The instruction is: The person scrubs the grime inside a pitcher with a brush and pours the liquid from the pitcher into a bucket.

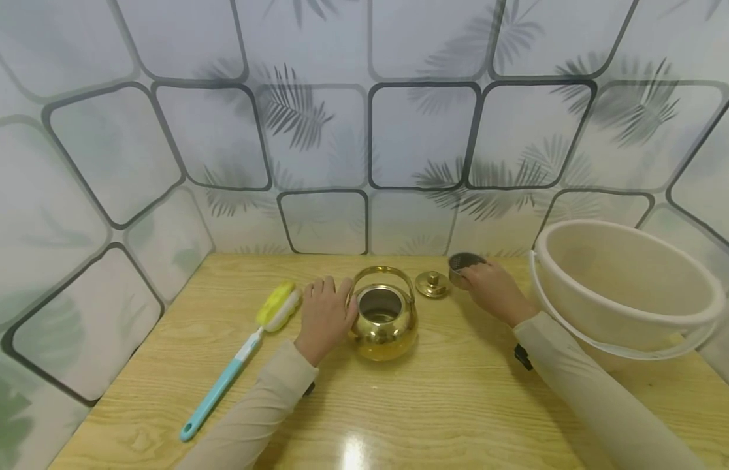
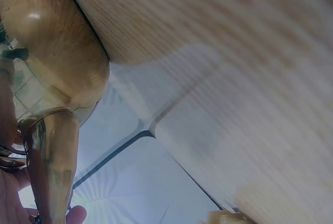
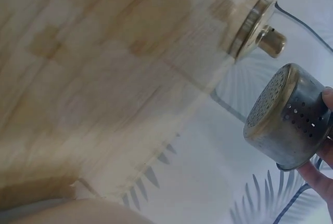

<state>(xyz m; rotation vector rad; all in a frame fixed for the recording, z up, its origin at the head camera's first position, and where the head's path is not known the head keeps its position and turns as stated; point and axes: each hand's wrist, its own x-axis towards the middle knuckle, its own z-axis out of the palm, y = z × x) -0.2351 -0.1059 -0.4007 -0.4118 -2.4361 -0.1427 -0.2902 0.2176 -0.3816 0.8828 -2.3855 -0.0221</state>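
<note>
A brass-coloured kettle [image 1: 379, 343] stands without its lid on the wooden table, its arched handle raised. My left hand [image 1: 326, 320] is at its left side, thumb against the body. The left wrist view shows the spout [image 2: 52, 166] between that hand's thumb and fingers. To the right, my right hand [image 1: 496, 290] pinches a metal tea strainer [image 3: 291, 117] by its rim. The strainer's perforated base faces the table in the right wrist view, a little above the surface. The kettle's lid [image 1: 433, 285] lies knob up between kettle and strainer.
A brush [image 1: 223, 385] with a blue handle and a yellow-and-white sponge head lies left of the left hand. At the right, a big whitish bucket [image 1: 629, 307] with its handle down stands near the right forearm. A patterned wall [image 1: 411, 222] borders the table's back.
</note>
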